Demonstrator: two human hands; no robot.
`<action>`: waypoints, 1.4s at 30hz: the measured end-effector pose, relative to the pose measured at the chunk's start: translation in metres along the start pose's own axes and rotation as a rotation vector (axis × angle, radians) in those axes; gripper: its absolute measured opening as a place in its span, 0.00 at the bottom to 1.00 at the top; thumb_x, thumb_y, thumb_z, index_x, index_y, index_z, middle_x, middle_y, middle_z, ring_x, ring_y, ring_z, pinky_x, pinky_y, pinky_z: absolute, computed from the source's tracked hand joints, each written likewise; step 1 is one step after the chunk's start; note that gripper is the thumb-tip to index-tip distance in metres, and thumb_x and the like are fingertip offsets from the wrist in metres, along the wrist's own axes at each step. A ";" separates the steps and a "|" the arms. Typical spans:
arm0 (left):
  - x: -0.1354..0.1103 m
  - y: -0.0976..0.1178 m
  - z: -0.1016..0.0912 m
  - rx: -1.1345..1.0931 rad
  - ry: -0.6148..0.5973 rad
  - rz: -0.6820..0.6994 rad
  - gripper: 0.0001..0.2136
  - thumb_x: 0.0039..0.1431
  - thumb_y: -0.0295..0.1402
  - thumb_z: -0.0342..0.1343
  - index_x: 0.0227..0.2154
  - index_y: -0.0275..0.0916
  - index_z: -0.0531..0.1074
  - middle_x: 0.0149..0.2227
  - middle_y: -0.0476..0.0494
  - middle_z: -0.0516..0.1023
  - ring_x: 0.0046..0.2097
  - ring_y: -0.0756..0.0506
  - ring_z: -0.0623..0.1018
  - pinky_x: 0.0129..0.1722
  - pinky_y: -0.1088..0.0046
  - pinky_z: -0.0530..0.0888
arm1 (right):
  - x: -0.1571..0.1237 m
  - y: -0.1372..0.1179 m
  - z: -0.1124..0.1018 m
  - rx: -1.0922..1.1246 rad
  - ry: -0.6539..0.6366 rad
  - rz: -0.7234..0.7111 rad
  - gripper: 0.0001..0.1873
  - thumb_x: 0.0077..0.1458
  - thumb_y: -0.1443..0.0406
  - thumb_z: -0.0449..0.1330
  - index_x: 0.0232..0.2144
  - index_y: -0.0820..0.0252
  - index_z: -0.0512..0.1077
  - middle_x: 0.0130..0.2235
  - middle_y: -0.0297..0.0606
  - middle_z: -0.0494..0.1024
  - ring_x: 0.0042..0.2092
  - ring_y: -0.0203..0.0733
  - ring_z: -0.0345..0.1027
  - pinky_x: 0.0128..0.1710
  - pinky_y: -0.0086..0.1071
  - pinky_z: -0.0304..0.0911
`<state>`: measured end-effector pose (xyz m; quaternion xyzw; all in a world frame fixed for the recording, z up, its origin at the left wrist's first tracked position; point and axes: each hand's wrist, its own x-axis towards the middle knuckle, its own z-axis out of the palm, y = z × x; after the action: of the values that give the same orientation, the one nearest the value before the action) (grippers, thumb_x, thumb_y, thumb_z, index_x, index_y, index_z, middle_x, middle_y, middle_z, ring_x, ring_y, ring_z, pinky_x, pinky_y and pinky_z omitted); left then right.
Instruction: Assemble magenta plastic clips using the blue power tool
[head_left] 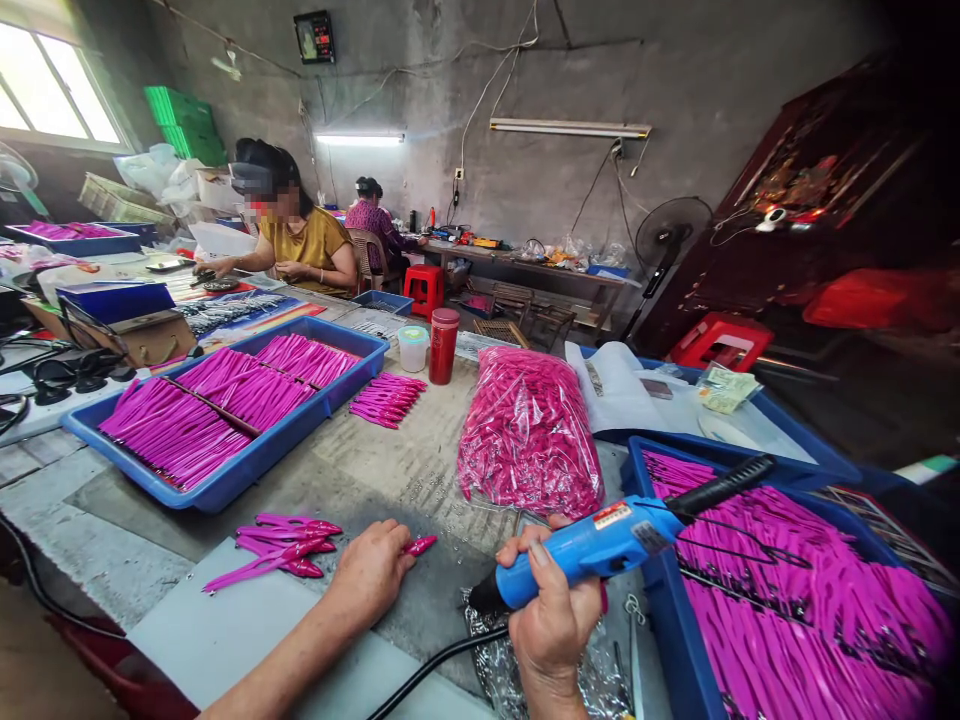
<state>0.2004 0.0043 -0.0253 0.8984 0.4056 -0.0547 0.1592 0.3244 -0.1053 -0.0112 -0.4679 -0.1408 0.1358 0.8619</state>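
Observation:
My left hand (pixel 369 578) rests on the work surface, its fingers closed around a pink pointed tool (pixel 420 546) whose glossy red tip sticks out to the right. Its exact kind is unclear. My right hand (pixel 553 625) grips a blue electric screwdriver (pixel 585 552), lying slantwise with its black end up to the right. The dark lower end is over a plastic bag of small metal parts (pixel 504 665). Left of my left hand lies a small heap of similar pink tools (pixel 281 548) with red tips.
A blue tray (pixel 225 492) of pink pieces stands left, another blue tray (pixel 679 640) right. Between them are a filled plastic bag (pixel 529 430), a red canister (pixel 444 347), a white tub (pixel 413 349) and a pink pile (pixel 386 399). Two people sit beyond. A black cord (pixel 435 660) crosses the front.

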 end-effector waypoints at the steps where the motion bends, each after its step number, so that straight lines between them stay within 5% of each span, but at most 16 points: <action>1: 0.000 0.001 -0.001 -0.003 -0.004 -0.002 0.05 0.57 0.30 0.49 0.28 0.40 0.69 0.34 0.47 0.73 0.40 0.46 0.72 0.35 0.74 0.64 | 0.000 0.000 0.000 0.000 -0.001 0.001 0.19 0.43 0.61 0.61 0.37 0.59 0.60 0.23 0.27 0.68 0.21 0.35 0.64 0.25 0.32 0.59; 23: 0.002 0.001 0.001 0.043 -0.001 0.029 0.07 0.57 0.30 0.47 0.28 0.41 0.71 0.35 0.48 0.73 0.40 0.46 0.72 0.34 0.74 0.64 | -0.002 0.002 0.002 -0.022 -0.026 -0.058 0.18 0.45 0.63 0.60 0.38 0.59 0.60 0.24 0.28 0.68 0.22 0.36 0.64 0.26 0.33 0.59; 42: -0.001 0.003 0.005 -0.002 -0.011 0.062 0.09 0.58 0.29 0.45 0.31 0.41 0.71 0.36 0.45 0.72 0.42 0.44 0.70 0.37 0.70 0.66 | 0.002 0.031 0.055 -0.113 -0.315 -0.159 0.16 0.47 0.65 0.58 0.39 0.58 0.59 0.26 0.27 0.66 0.22 0.34 0.64 0.25 0.32 0.61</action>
<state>0.2018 0.0001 -0.0294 0.9101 0.3766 -0.0540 0.1640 0.3023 -0.0462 -0.0079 -0.4759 -0.3181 0.1309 0.8095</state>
